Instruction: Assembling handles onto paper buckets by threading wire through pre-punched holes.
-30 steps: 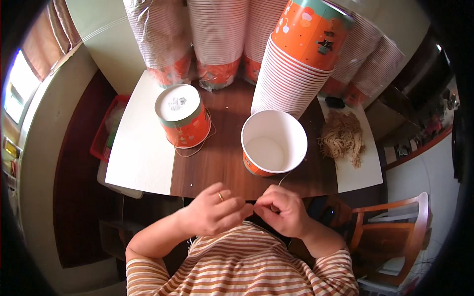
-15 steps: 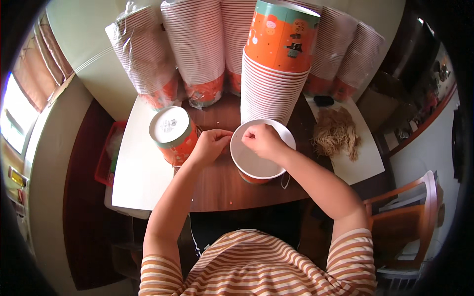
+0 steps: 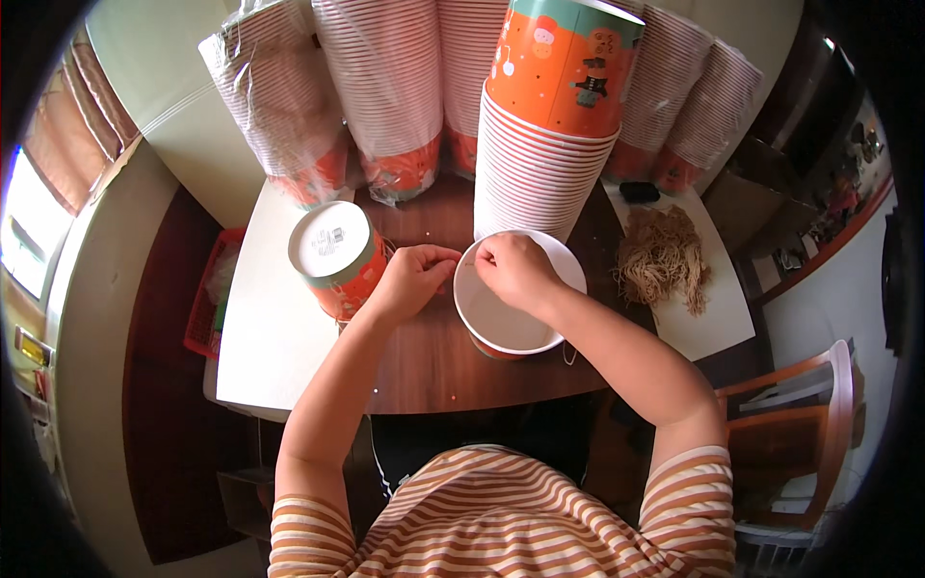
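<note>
A white-lined paper bucket [image 3: 503, 323] stands upright before me on the table, its mouth facing up. My right hand [image 3: 517, 272] reaches into it, fingertips pinched together against the inner left wall near the rim. Outside the same spot, my left hand [image 3: 421, 276] has thumb and fingers closed in a pinch by the rim. Whatever lies between the fingers of either hand is too small to make out. From the bucket's right side hangs a thin cord loop [image 3: 569, 354]. Left of my left hand, an orange paper bucket [image 3: 352, 289] rests upside down, its white base upward.
Behind the upright bucket rises a tall stack of nested paper buckets [image 3: 544, 169]. Plastic-wrapped bucket stacks [image 3: 381, 96] line the back. A heap of beige cords [image 3: 663, 260] and a small black object [image 3: 639, 192] lie right. A red basket [image 3: 202, 323] sits beyond the table's left edge; a wooden chair [image 3: 785, 433] stands right.
The view has shifted slightly. My right hand's fingers have drawn a little closer to the inner left wall of the bucket; my left hand keeps its pinch beside the rim.
</note>
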A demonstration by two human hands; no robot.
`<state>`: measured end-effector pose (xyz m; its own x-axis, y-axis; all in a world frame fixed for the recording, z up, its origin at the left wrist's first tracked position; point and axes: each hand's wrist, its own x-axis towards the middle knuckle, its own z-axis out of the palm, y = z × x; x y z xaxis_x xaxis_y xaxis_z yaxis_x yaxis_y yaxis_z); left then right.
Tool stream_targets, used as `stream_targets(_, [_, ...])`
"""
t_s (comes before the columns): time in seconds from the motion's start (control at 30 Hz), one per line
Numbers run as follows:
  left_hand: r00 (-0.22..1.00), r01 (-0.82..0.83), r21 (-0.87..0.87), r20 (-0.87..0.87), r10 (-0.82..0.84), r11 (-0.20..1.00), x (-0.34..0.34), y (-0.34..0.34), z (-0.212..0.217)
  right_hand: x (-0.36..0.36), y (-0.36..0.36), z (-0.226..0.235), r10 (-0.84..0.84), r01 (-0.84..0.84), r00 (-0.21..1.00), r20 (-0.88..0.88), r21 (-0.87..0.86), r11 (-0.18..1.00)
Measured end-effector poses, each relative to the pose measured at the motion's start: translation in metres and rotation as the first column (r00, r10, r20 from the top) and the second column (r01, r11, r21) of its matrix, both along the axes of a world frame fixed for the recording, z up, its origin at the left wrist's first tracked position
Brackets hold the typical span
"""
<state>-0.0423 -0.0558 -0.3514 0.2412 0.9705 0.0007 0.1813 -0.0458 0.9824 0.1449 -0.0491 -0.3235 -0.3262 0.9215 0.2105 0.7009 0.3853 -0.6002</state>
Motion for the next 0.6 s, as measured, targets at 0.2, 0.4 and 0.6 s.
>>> stream_targets(0.2, [0.999, 0.010, -0.013, -0.043, -0.010, 1.000, 0.000, 0.000, 0.005, 0.001, 0.001, -0.002, 0.018, -0.017, 0.997, -0.077, 0.012, 1.000])
stream_targets(0.4, [0.999, 0.031, -0.029, -0.030, -0.032, 0.999, -0.001, 0.000, 0.004, 0.000, -0.001, 0.001, -0.023, 0.002, 0.987, -0.158, -0.130, 0.992])
stream_targets(0.6, [0.996, 0.058, -0.018, -0.072, -0.059, 0.998, 0.003, -0.003, 0.016, 0.000, 0.000, -0.001, -0.049, 0.028, 0.988, -0.149, -0.142, 0.989])
